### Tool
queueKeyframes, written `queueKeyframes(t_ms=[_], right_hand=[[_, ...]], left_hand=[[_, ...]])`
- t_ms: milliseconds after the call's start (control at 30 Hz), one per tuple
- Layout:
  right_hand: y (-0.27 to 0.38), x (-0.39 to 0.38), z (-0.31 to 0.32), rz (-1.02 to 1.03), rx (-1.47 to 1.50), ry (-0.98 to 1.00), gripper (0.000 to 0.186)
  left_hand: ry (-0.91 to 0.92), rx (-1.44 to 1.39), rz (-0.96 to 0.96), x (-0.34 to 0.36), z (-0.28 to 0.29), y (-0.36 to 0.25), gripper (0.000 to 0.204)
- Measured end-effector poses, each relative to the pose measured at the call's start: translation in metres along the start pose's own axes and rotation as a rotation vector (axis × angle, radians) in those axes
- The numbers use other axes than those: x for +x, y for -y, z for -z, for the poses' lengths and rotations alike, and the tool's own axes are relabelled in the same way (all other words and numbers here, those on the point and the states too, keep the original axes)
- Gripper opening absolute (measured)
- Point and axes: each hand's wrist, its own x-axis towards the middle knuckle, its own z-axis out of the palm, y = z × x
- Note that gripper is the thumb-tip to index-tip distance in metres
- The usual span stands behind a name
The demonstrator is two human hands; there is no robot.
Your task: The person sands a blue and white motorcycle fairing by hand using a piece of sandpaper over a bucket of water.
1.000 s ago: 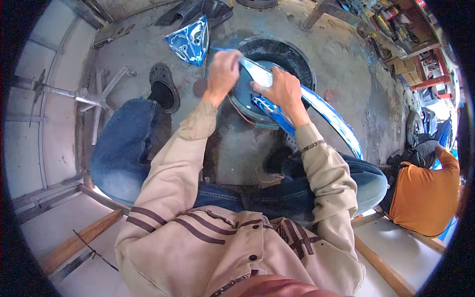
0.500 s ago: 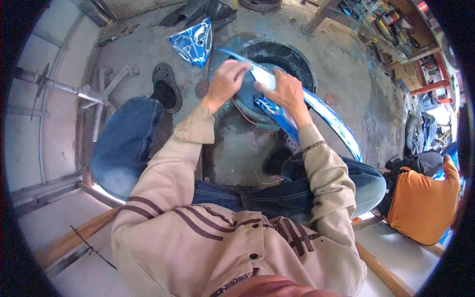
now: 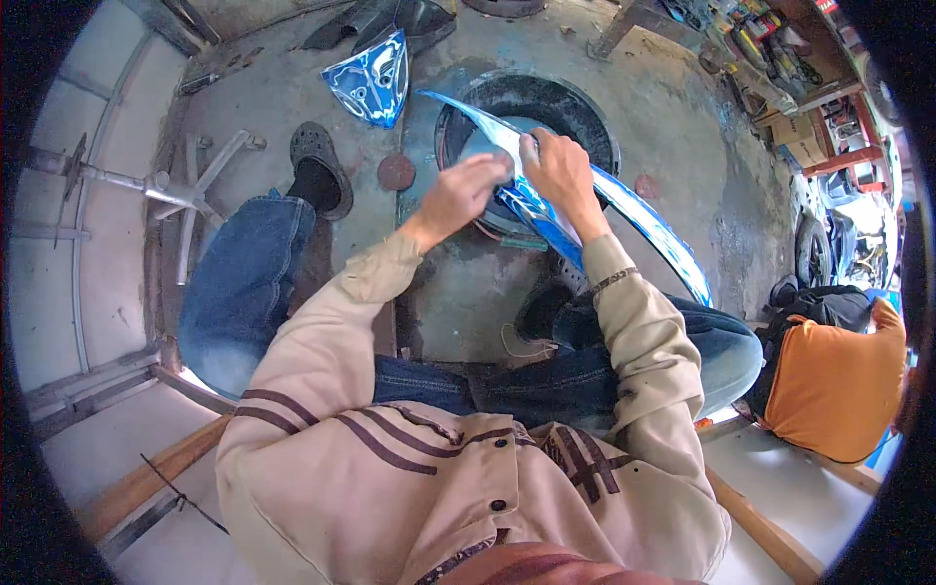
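A long, curved blue-and-white motorcycle body panel (image 3: pixel 658 239) slants over a round black tub (image 3: pixel 597 127), its pointed tip to the far left. My right hand (image 3: pixel 564 180) is closed around the panel's middle, thumb on top. At the panel's left part, my left hand (image 3: pixel 466 193) has its fingers bent together against the surface. Something small and greyish shows at those fingertips; motion blur hides what it is. Beyond the tub's left side, a smaller blue-and-white triangular panel (image 3: pixel 369 86) rests on the concrete floor.
Reddish round discs (image 3: pixel 396 173) lie on the floor beside the tub. A metal stand (image 3: pixel 200 190) is at the left, near my shoe (image 3: pixel 320 168). Black panels (image 3: pixel 400 27) lie at the back. A cluttered shelf (image 3: pixel 770 68) and an orange item (image 3: pixel 829 385) are on the right.
My left hand has moved nearer and to the right along the panel, its fingers now down on the surface. My right hand keeps its hold. The view has shifted slightly.
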Motion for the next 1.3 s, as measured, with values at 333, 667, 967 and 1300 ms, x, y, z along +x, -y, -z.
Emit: queueKeyframes(t_ms=[333, 667, 967, 1300], right_hand=[[0.002, 0.003, 0.006, -0.034, -0.011, 0.079, 0.043], [-0.003, 0.005, 0.008, -0.013, 0.094, 0.029, 0.041], [0.007, -0.009, 0.015, 0.109, 0.019, -0.085, 0.048], [0.018, -0.042, 0.049, 0.050, -0.389, 0.315, 0.153]], left_hand=[[0.016, -0.176, -0.132, -0.014, -0.003, -0.003, 0.020], [0.037, -0.037, -0.169, -0.009, 0.002, 0.013, 0.022], [-0.144, -0.184, 0.087, 0.009, -0.003, 0.014, 0.021], [-0.112, -0.217, 0.105, 0.016, -0.011, 0.011, 0.022]])
